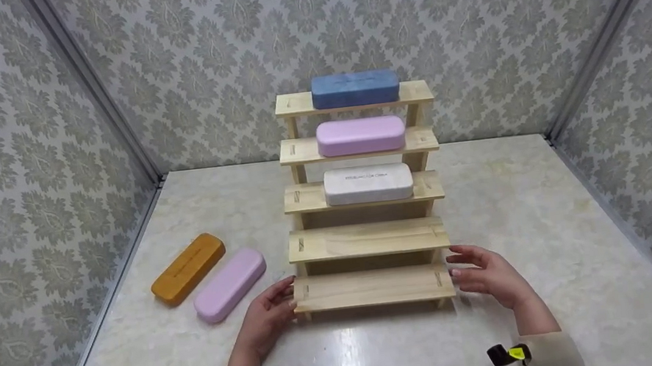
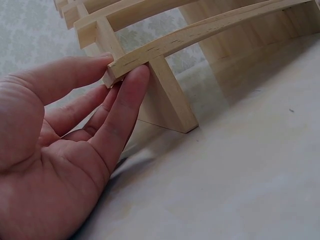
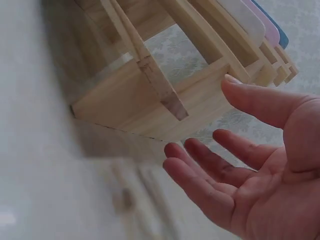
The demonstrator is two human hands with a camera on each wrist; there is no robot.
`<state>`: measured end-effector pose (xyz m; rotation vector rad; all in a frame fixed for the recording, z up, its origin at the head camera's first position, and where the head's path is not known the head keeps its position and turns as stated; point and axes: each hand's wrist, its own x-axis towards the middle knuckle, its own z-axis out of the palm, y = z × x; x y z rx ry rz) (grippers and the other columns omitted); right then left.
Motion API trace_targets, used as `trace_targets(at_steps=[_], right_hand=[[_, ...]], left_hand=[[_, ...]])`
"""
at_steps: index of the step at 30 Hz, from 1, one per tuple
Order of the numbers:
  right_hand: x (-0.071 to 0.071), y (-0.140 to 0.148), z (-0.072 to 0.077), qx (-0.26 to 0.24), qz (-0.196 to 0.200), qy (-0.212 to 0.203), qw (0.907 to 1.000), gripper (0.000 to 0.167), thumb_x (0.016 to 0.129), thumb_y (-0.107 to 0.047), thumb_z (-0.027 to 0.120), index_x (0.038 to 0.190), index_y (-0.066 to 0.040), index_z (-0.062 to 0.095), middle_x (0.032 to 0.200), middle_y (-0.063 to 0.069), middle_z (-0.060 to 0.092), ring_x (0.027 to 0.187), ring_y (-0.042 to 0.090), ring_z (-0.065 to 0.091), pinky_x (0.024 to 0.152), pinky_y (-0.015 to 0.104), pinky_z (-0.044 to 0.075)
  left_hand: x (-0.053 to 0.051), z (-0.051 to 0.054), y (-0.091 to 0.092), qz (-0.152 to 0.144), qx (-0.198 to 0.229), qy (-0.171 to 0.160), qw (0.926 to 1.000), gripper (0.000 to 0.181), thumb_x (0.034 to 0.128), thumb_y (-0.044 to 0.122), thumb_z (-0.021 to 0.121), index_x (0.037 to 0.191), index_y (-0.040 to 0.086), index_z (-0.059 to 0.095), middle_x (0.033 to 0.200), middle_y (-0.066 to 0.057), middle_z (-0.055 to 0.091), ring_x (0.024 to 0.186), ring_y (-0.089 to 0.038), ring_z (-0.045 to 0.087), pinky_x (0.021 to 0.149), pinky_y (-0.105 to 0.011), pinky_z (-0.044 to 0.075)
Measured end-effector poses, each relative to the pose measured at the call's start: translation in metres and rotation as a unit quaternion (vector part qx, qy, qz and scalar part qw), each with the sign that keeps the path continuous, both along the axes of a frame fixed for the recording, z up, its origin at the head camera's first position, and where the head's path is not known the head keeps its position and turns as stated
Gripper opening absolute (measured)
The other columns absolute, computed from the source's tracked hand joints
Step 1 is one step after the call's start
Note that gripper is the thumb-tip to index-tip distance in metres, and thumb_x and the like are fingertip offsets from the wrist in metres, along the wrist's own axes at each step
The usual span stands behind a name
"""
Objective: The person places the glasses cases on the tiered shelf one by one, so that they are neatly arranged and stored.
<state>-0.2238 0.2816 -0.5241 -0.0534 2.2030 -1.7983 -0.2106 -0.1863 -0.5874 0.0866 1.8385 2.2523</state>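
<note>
A stepped wooden display rack [image 1: 373, 287] stands upright in the middle of the table. My left hand [image 1: 268, 315] pinches the left end of its lowest board, with the thumb and fingertips on the board's corner in the left wrist view. On the other side my right hand [image 1: 492, 277] is held beside the rack, fingers loosely spread and holding nothing. The upper tiers carry a blue glasses case [image 1: 355, 89], a pink glasses case [image 1: 361, 136] and a white glasses case [image 1: 368, 184], one per tier. The two lowest boards are bare.
Left of the rack, an orange-brown glasses case [image 1: 188, 269] and a second pink glasses case [image 1: 230, 286] lie slantwise on the marbled table [image 1: 512, 198]. Patterned wall panels [image 1: 214, 67] enclose the table at the back and both sides.
</note>
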Motion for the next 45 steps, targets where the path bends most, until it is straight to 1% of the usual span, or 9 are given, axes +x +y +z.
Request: trace_targets(at_steps=[7, 15, 21, 25, 28, 35, 39, 42, 45], right_hand=[[0.003, -0.007, -0.007, -0.029, 0.025, -0.016, 0.9991, 0.075, 0.098, -0.016, 0.070, 0.158, 0.003, 0.029, 0.150, 0.035, 0.041, 0.109, 0.017, 0.068, 0.087, 0.032, 0.062], [0.003, -0.011, -0.013, -0.041, 0.040, -0.032, 0.9978, 0.074, 0.094, -0.010, 0.071, 0.155, 0.005, 0.031, 0.133, 0.020, 0.057, 0.103, 0.016, 0.068, 0.084, 0.030, 0.061], [0.003, -0.011, -0.014, -0.041, 0.048, -0.029, 0.9976, 0.070, 0.097, -0.012, 0.068, 0.154, 0.005, 0.031, 0.131, 0.019, 0.059, 0.101, 0.015, 0.068, 0.081, 0.028, 0.060], [0.004, -0.011, -0.014, -0.043, 0.051, -0.028, 0.9974, 0.070, 0.098, -0.012, 0.068, 0.154, 0.005, 0.031, 0.128, 0.015, 0.061, 0.100, 0.014, 0.069, 0.080, 0.027, 0.060], [0.004, -0.012, -0.015, -0.044, 0.049, -0.027, 0.9975, 0.070, 0.097, -0.011, 0.068, 0.154, 0.005, 0.031, 0.127, 0.015, 0.062, 0.100, 0.014, 0.069, 0.080, 0.027, 0.060], [0.003, -0.012, -0.016, -0.048, 0.046, -0.024, 0.9975, 0.070, 0.096, -0.009, 0.069, 0.153, 0.007, 0.032, 0.126, 0.014, 0.062, 0.100, 0.014, 0.069, 0.082, 0.028, 0.061], [0.003, -0.011, -0.017, -0.055, 0.049, -0.023, 0.9970, 0.070, 0.096, -0.008, 0.068, 0.153, 0.008, 0.031, 0.122, 0.010, 0.063, 0.099, 0.013, 0.069, 0.081, 0.026, 0.060], [0.003, -0.011, -0.018, -0.064, 0.052, -0.027, 0.9963, 0.071, 0.096, -0.008, 0.068, 0.153, 0.009, 0.029, 0.120, 0.006, 0.063, 0.097, 0.012, 0.069, 0.080, 0.025, 0.060], [0.003, -0.011, -0.019, -0.069, 0.054, -0.029, 0.9957, 0.071, 0.096, -0.007, 0.068, 0.153, 0.010, 0.028, 0.119, 0.006, 0.063, 0.097, 0.012, 0.070, 0.079, 0.025, 0.060]], left_hand=[[0.001, 0.002, 0.000, 0.005, -0.001, -0.011, 0.9999, 0.064, 0.0937, 0.001, 0.066, 0.153, -0.003, 0.042, 0.130, -0.008, 0.061, 0.106, -0.016, 0.067, 0.083, -0.028, 0.059], [0.001, 0.001, 0.003, -0.002, 0.024, -0.001, 0.9997, 0.063, 0.0952, -0.003, 0.063, 0.153, -0.008, 0.038, 0.124, -0.005, 0.061, 0.107, -0.016, 0.064, 0.084, -0.028, 0.059], [0.001, 0.002, 0.003, 0.001, 0.013, -0.014, 0.9998, 0.065, 0.0944, -0.001, 0.065, 0.153, -0.006, 0.039, 0.127, -0.007, 0.061, 0.107, -0.016, 0.066, 0.084, -0.029, 0.059], [0.003, 0.003, 0.002, 0.003, 0.007, -0.011, 0.9999, 0.064, 0.0940, 0.000, 0.066, 0.153, -0.005, 0.041, 0.127, -0.007, 0.063, 0.107, -0.016, 0.067, 0.085, -0.030, 0.060], [0.004, 0.004, 0.002, 0.008, 0.004, -0.012, 0.9999, 0.063, 0.0939, 0.000, 0.067, 0.152, -0.005, 0.042, 0.126, -0.006, 0.064, 0.107, -0.016, 0.067, 0.085, -0.030, 0.060], [0.008, 0.009, 0.000, 0.017, 0.020, -0.017, 0.9995, 0.061, 0.0961, 0.000, 0.064, 0.152, -0.007, 0.041, 0.122, -0.005, 0.063, 0.106, -0.017, 0.067, 0.088, -0.033, 0.060], [0.012, 0.013, -0.004, 0.030, 0.032, -0.020, 0.9988, 0.062, 0.0960, 0.000, 0.065, 0.152, -0.009, 0.039, 0.122, -0.007, 0.062, 0.104, -0.016, 0.067, 0.089, -0.034, 0.061], [0.016, 0.019, -0.010, 0.053, 0.029, -0.027, 0.9978, 0.064, 0.0947, -0.001, 0.067, 0.152, -0.007, 0.040, 0.125, -0.011, 0.060, 0.104, -0.017, 0.068, 0.089, -0.034, 0.061], [0.020, 0.027, -0.020, 0.082, 0.005, -0.026, 0.9963, 0.063, 0.0943, 0.003, 0.069, 0.151, -0.003, 0.043, 0.129, -0.014, 0.059, 0.107, -0.019, 0.068, 0.089, -0.033, 0.062]])
